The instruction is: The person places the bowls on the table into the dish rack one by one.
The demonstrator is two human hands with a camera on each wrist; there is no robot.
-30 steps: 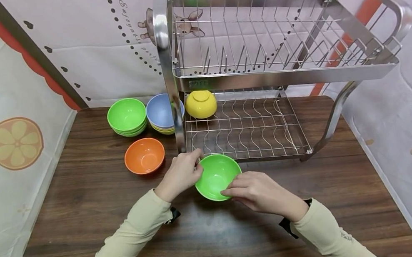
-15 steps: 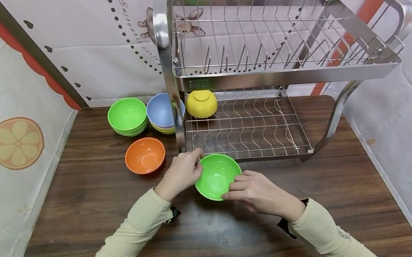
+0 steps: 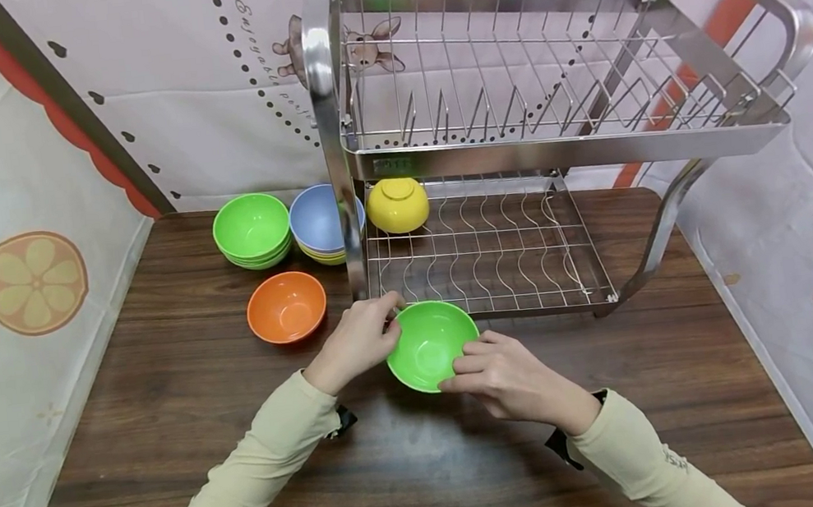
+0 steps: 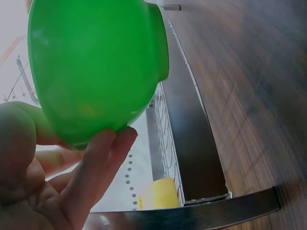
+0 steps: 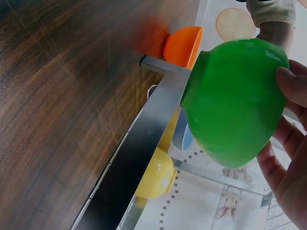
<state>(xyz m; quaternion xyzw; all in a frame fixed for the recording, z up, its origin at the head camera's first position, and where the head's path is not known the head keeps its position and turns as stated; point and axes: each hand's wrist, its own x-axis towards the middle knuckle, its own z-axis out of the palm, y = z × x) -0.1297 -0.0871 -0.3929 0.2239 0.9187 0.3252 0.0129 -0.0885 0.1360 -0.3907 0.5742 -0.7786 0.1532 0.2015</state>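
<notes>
A light green bowl (image 3: 427, 350) is held upright, mouth up, just in front of the dish rack's lower tier. My left hand (image 3: 359, 337) grips its left rim, and my right hand (image 3: 501, 376) pinches the rim at the right front. Seen from the left wrist, the green bowl (image 4: 96, 67) hangs clear of the tabletop, with fingertips (image 4: 108, 151) against its outer wall. In the right wrist view, the thumb (image 5: 292, 86) lies against the outside of the green bowl (image 5: 235, 100). On the lower tier, a yellow bowl (image 3: 398, 206) rests upside down at the back left.
A two-tier metal dish rack (image 3: 559, 151) stands at the back right; its left post (image 3: 331, 129) rises close behind my left hand. Left of it are stacked green bowls (image 3: 251, 228), a blue bowl (image 3: 315, 220) on yellow ones, and an orange bowl (image 3: 286, 307). Fabric walls enclose the table.
The green bowl has shifted very slightly back and right, toward the rack, in both hands. My right fingers have changed position a little on its rim. The other bowls stay put.
</notes>
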